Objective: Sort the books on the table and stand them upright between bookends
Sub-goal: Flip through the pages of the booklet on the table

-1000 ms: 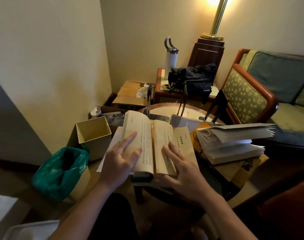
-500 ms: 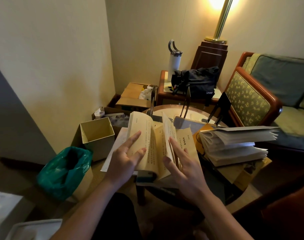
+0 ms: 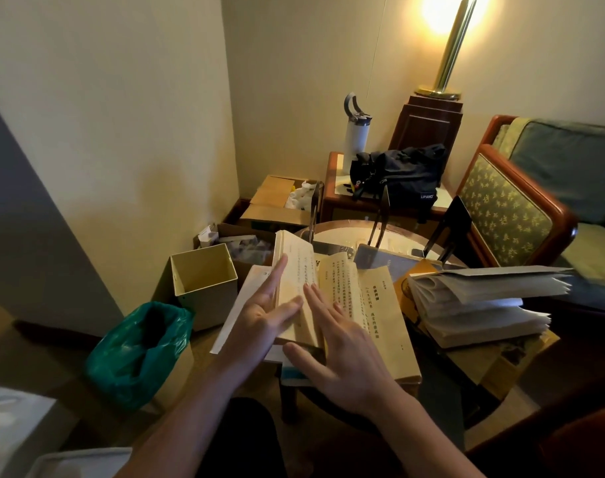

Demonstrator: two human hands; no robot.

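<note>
We are looking down at a person's two hands working over an open book (image 3: pixel 349 294), which is lying flat at the near edge of a round table (image 3: pixel 342 234), its yellowed pages printed in vertical columns. The left hand (image 3: pixel 263 313) is resting on the thick left-hand block of pages, fingers straight and spread, gripping nothing. The right hand (image 3: pixel 342 350) is lying palm-down across the gutter and the right-hand pages, fingers likewise straight, thumb reaching toward the book's near edge. A white sheet (image 3: pixel 237 305) is sticking out from under the book at 9 o'clock. At 3 o'clock, just beside it, a stack of open books (image 3: pixel 473 305) is sitting with pages fanned. At 12 o'clock a grey-blue book (image 3: pixel 380 262) is lying flat, and beyond it thin black bookends (image 3: pixel 454 217) are standing upright on the tabletop, apart from one another. Farther toward 12 o'clock, a side table (image 3: pixel 332 201) is carrying a white bottle (image 3: pixel 356 136) and a dark bag (image 3: pixel 401 170) under a lit brass lamp (image 3: pixel 449 53). An armchair (image 3: pixel 508 208) is standing at 2 o'clock. On the floor, a cream open box (image 3: pixel 204 274) is sitting at 9 o'clock and a green plastic bag (image 3: pixel 135 346) at 8 o'clock.
</note>
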